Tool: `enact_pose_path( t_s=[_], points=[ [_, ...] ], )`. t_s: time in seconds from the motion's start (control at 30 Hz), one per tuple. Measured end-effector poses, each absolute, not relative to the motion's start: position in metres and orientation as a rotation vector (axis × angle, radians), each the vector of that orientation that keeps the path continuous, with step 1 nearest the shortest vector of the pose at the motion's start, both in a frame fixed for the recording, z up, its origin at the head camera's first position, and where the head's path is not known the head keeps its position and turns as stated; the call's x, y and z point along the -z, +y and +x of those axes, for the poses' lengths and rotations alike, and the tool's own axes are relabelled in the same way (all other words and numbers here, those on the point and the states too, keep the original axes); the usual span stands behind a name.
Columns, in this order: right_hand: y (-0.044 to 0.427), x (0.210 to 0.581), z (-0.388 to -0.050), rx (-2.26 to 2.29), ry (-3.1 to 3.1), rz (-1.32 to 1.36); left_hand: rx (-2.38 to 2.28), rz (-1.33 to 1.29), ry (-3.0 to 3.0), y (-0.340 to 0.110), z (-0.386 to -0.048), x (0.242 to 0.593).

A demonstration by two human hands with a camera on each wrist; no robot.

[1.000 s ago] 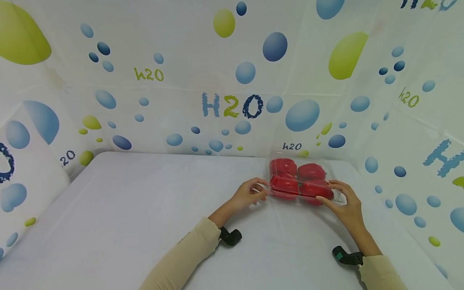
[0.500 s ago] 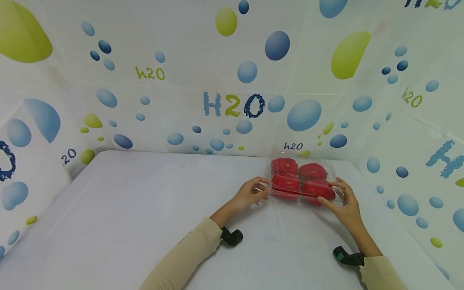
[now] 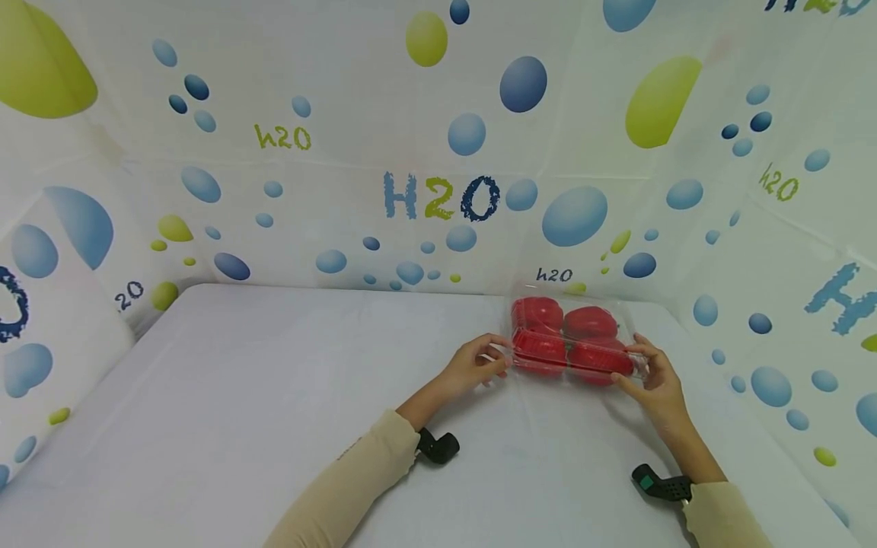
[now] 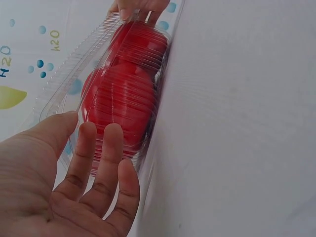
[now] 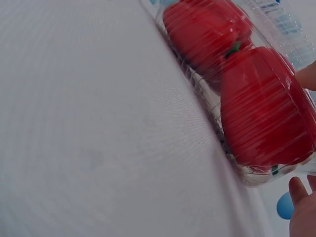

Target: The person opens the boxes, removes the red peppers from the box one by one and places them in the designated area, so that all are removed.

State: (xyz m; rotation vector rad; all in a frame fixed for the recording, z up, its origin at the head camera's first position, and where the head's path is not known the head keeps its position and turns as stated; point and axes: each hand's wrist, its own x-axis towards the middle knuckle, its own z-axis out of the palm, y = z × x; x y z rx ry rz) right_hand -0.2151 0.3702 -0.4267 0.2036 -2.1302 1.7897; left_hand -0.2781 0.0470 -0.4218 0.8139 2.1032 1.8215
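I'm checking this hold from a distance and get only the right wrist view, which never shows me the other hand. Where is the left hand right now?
Observer: It is at the left end of the clear container; the head view shows the left hand with its fingertips by that edge.

Operator: Thanks. I make out just two inside; is that everything?

Observer: No, the head view shows four red pepper-like items, in two rows of two.

Operator: And whereabouts on the work surface is all this?

Observer: Toward the far right corner of the white table, as the head camera sees it.
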Motion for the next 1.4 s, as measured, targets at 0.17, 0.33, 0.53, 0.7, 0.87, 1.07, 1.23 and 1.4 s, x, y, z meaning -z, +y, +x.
enact_pose_path(
  t_s=[0.17, 0.33, 0.53, 0.7, 0.87, 1.07, 1.23, 1.4],
  points=[
    [0.371, 0.428, -0.215, -1.827, -2.114, 0.231, -1.825, 0.828, 2.098, 0.047, -0.279, 0.422],
    [0.369, 0.427, -0.212, -1.811, -2.104, 0.283, -1.817, 0.84, 2.099, 0.046, -0.279, 0.423],
    [0.371, 0.429, -0.213, -1.731, -2.074, 0.326, -1.816, 0.818, 2.112, 0.046, -0.279, 0.422],
    [0.375, 0.431, -0.216, -1.723, -1.999, 0.37, -1.825, 0.805, 2.138, 0.046, -0.278, 0.422],
    [0.379, 0.432, -0.216, -1.683, -1.995, 0.413, -1.829, 0.773, 2.157, 0.046, -0.278, 0.422],
    [0.38, 0.43, -0.214, -1.578, -2.088, 0.341, -1.811, 0.746, 2.173, 0.046, -0.279, 0.423],
    [0.381, 0.429, -0.214, -1.587, -2.057, 0.406, -1.805, 0.728, 2.181, 0.047, -0.28, 0.423],
    [0.382, 0.43, -0.214, -1.635, -1.99, 0.484, -1.794, 0.717, 2.184, 0.047, -0.28, 0.423]
  ],
)
